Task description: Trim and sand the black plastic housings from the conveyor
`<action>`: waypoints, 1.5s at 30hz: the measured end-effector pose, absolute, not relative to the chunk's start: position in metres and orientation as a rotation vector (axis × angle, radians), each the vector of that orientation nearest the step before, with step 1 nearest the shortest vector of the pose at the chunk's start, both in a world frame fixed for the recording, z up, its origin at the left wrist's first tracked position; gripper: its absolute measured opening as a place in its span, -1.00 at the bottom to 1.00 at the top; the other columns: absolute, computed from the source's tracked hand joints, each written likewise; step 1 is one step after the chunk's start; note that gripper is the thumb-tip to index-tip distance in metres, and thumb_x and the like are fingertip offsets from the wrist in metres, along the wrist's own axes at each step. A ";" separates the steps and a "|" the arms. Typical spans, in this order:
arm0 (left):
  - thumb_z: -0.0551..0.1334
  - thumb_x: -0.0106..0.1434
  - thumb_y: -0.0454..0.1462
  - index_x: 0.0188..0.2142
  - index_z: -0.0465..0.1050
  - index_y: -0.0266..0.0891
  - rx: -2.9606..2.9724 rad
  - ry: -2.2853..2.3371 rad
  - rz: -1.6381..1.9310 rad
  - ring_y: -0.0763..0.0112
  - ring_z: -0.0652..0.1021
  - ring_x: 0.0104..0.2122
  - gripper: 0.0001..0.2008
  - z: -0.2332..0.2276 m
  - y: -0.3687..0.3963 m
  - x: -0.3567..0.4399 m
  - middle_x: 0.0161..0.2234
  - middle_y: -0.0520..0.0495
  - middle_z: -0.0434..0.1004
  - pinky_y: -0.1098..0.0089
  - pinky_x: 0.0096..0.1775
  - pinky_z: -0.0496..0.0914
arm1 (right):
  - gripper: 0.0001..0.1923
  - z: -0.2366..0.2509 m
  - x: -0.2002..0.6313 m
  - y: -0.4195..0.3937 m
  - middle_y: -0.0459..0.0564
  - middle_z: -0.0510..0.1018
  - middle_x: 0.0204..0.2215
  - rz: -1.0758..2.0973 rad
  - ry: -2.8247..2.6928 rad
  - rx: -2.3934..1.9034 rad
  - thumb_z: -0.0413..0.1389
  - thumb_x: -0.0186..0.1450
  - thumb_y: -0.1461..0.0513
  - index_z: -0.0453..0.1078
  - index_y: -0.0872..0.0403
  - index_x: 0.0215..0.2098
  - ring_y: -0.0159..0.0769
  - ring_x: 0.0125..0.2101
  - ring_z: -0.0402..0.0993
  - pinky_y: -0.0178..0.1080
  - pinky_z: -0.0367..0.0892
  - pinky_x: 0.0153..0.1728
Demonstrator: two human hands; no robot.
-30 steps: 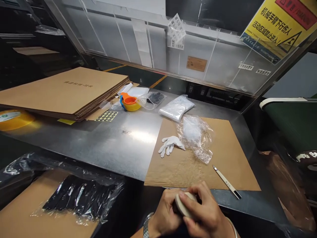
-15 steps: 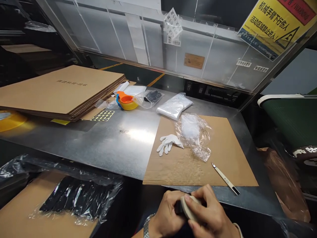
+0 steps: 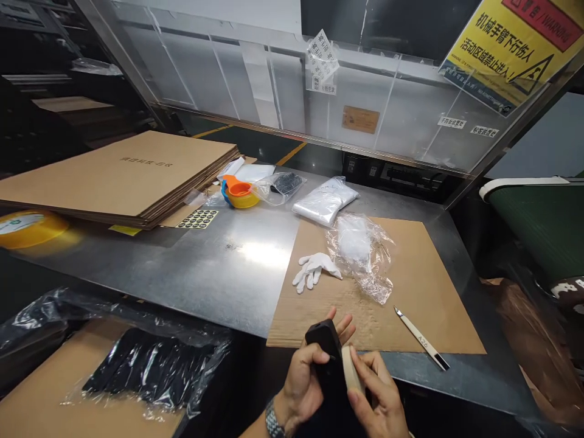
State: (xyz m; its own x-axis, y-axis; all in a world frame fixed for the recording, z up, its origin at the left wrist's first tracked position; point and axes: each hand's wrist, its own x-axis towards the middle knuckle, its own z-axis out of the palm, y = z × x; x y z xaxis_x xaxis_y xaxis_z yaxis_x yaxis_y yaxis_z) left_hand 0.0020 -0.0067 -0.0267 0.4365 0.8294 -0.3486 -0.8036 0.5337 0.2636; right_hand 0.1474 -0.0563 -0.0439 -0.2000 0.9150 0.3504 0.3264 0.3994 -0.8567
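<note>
While both hands work at the near edge, the scene runs from largest thing to smallest:

Metal table: the bare steel worktop (image 3: 219, 261) spans the view, with a clear guard panel behind it.
Cardboard stack: a pile of flat brown corrugated sheets (image 3: 132, 176) lies at the far left of the table.
Cardboard sheet: a single brown corrugated board (image 3: 410, 286) lies on the right of the table, its near edge just beyond the hands.
Plastic bag: a crumpled clear bag (image 3: 362, 252) rests on that board, beside a white cotton glove (image 3: 314, 269).
Knife: a slim white craft knife (image 3: 422, 339) lies on the board near its front right corner.
Left hand: the left hand (image 3: 303, 380) is closed round a black rectangular slab-shaped object (image 3: 325, 359), thumb on its near face and fingers spread behind its top.
Right hand: the right hand (image 3: 378, 398) pinches a pale beige roll of tape (image 3: 350, 371) between thumb and fingers.
Position: the roll touches the right side of the black object, both held in front of the table edge, below the board.
</note>
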 end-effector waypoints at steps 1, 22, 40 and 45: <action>0.07 -0.12 -0.44 0.11 0.20 -0.14 0.015 0.463 0.994 0.12 0.34 0.08 -0.28 -0.027 -0.004 -0.001 0.01 -0.15 0.44 0.07 0.07 0.15 | -0.50 -0.050 0.151 -0.061 0.00 0.33 -0.34 0.817 -1.743 -1.085 -0.02 0.31 0.15 0.10 -0.04 0.21 -0.31 -0.35 0.36 -0.26 0.35 -0.36; -0.21 0.16 0.21 -0.53 0.47 -0.44 0.249 0.600 0.350 0.41 0.41 -0.80 -0.19 -0.022 -0.021 0.001 -0.76 -0.17 0.41 0.51 -0.78 0.19 | -0.45 0.025 0.171 -0.026 0.14 0.29 -0.16 0.399 -2.311 -0.983 -0.03 0.25 0.36 0.08 0.09 0.21 -0.18 -0.18 0.26 -0.08 0.32 -0.21; -0.03 0.22 0.09 0.11 0.26 -0.07 0.231 0.696 0.809 0.44 0.47 -0.47 -0.44 -0.019 -0.012 0.012 -0.44 -0.01 0.51 0.42 -0.32 0.33 | -0.61 0.015 0.135 -0.047 0.09 0.30 -0.40 0.198 -2.262 -1.033 -0.04 0.20 0.29 0.32 0.20 -0.01 -0.24 -0.41 0.21 -0.18 0.33 -0.47; 0.10 0.17 0.03 0.10 0.21 -0.05 -0.051 0.486 0.677 0.53 0.34 -0.66 -0.47 -0.019 -0.009 0.020 -0.61 0.08 0.32 0.51 -0.56 0.21 | -0.50 -0.008 0.129 -0.063 0.15 0.30 -0.25 0.214 -2.094 -1.045 -0.02 0.19 0.34 0.21 0.14 0.12 -0.19 -0.30 0.27 -0.10 0.36 -0.34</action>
State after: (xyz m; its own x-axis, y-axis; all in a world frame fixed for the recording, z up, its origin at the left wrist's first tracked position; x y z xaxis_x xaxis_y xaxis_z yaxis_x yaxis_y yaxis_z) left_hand 0.0204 -0.0094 -0.0189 0.6726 0.5891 -0.4479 -0.6125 0.7828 0.1099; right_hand 0.1286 -0.0635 -0.0078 -0.3660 0.7394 0.5650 0.6102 0.6491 -0.4542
